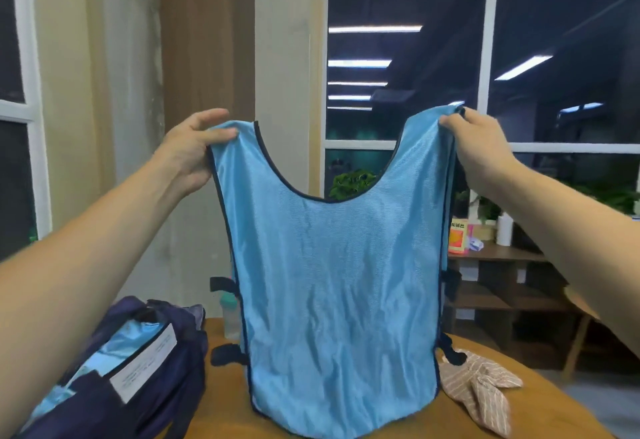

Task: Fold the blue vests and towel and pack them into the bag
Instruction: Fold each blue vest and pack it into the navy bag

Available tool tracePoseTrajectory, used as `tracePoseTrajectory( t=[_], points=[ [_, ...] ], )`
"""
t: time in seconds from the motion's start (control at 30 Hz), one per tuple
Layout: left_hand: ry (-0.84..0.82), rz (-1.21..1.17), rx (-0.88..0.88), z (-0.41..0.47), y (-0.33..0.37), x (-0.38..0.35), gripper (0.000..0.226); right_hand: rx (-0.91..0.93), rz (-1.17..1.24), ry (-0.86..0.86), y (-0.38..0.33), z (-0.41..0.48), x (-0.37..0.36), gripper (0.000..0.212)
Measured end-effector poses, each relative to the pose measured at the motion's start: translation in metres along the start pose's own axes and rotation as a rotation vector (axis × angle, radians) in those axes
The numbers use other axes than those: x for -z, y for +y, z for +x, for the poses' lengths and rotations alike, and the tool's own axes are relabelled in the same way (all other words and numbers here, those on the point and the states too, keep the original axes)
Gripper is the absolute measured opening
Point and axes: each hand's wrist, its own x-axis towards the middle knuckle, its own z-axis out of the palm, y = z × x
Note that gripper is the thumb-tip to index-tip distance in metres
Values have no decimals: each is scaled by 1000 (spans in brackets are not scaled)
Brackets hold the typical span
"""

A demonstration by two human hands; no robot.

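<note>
Vest [339, 293] hangs upright in front of me, spread flat between my two raised hands, its hem reaching down to the table [221, 400]. My left hand [194, 148] pinches the left shoulder strap, thumb in front and fingers curled behind the cloth. My right hand [481, 141] pinches the right shoulder strap the same way, fingers closed on its top edge. Short black tabs stick out from both sides of the vest. The bag [114, 369] sits open on the table to my left, with light blue cloth and a white label showing inside it. The towel [485, 386], striped and crumpled, lies on the table just right of the hem. A bottle [230, 317] stands behind the vest, beside the bag.
</note>
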Motion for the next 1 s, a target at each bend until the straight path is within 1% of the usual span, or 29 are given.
tracePoseTrajectory(
  t=[0.1,0.3,0.33,0.43,0.53,0.57,0.67,0.73,0.8,0.9,1.0],
  points=[
    [-13,2,-46,-6,33,-12,40,43,9,15,-19,4,7,37],
    [-35,12,-192,-12,82,-29,38,95,44,62,-48,5,23,43],
    [-38,15,-206,-13,88,-31,38,100,61,60,-53,5,25,41],
    [-24,23,-249,-12,100,-35,38,115,83,57,-62,10,30,24],
    [-11,20,-265,-10,103,-36,38,133,72,93,-66,14,30,35],
    [-2,24,-263,-8,101,-36,38,130,62,105,-64,16,29,36],
    [42,57,-229,-1,80,-30,38,99,35,110,-49,16,21,33],
    [69,75,-172,4,57,-25,37,64,1,87,-29,14,13,21],
    [90,90,-97,8,29,-18,41,26,-23,67,-4,12,4,16],
    [97,121,-33,13,-20,-10,46,-39,-67,36,38,12,-11,18],
    [119,184,36,20,-75,-3,41,-133,-83,17,91,14,-27,29]
  ],
)
